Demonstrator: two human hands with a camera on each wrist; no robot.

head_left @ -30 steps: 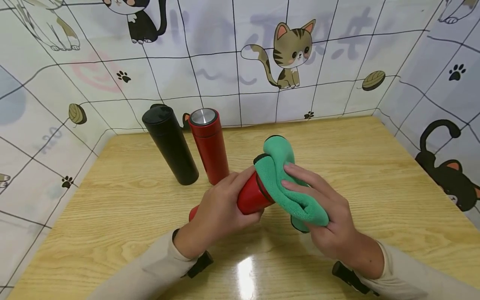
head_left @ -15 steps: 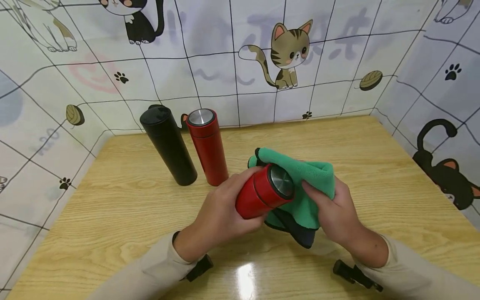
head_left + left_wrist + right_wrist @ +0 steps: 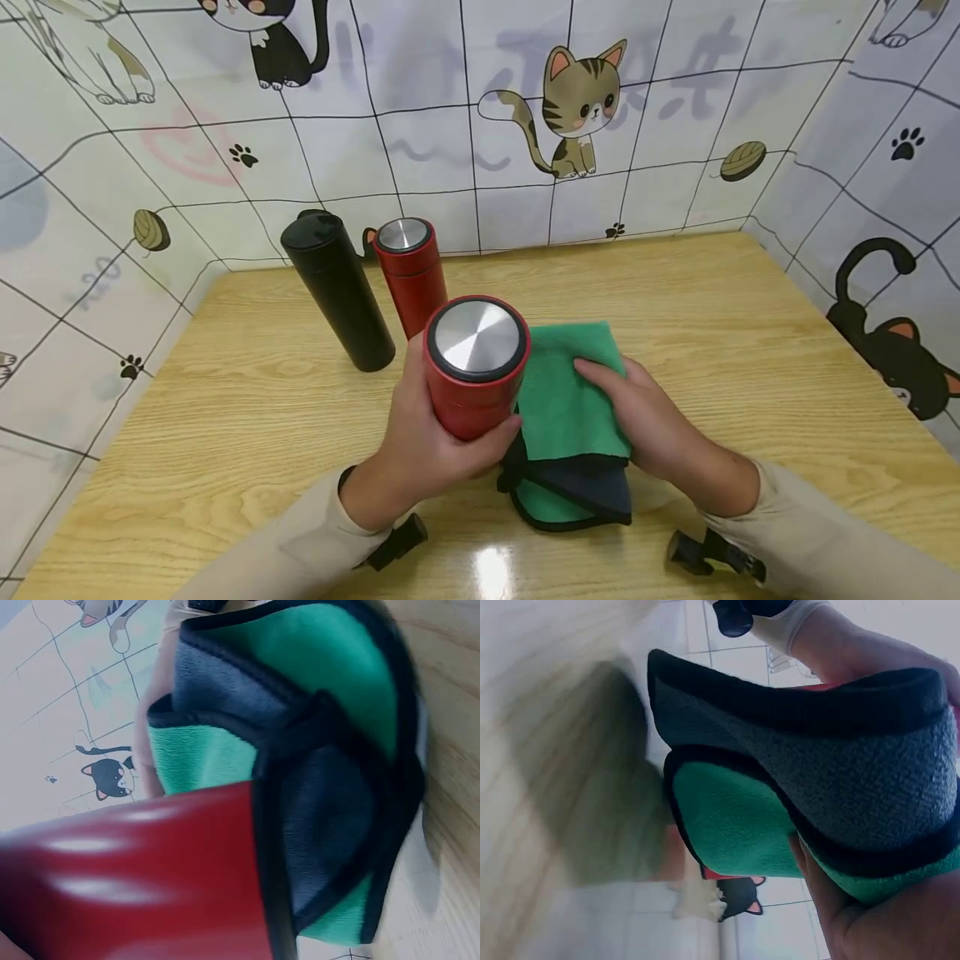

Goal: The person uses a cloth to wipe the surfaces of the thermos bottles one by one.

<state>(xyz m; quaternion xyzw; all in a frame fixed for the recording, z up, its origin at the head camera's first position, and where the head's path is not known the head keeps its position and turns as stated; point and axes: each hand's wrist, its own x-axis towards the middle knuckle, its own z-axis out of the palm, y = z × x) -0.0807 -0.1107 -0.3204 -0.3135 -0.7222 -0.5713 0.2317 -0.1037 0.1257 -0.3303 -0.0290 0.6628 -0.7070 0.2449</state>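
Note:
My left hand (image 3: 416, 442) grips a red thermos flask (image 3: 474, 404), its round silver-topped lid (image 3: 480, 337) facing up toward the head camera. A green cloth (image 3: 573, 400) with a dark grey side and black edging hangs from my right hand (image 3: 667, 425), pinched between thumb and fingers. It lies just right of the flask; whether they touch is unclear. The left wrist view has the red flask body (image 3: 150, 877) in front of the folded cloth (image 3: 330, 817). In the right wrist view the cloth (image 3: 855, 780) covers most of the flask.
A black thermos flask (image 3: 341, 292) and a second red flask (image 3: 412, 279) stand behind my left hand, the red one partly hidden by the held flask. The wooden table (image 3: 712, 333) meets a cat-patterned wall covering (image 3: 420, 150) at the back and sides.
The held flask has swung from slanting right to lid-up and moved left. The cloth, earlier wrapped over its lid end, has come off it and now hangs lower, unfolded, in my right hand.

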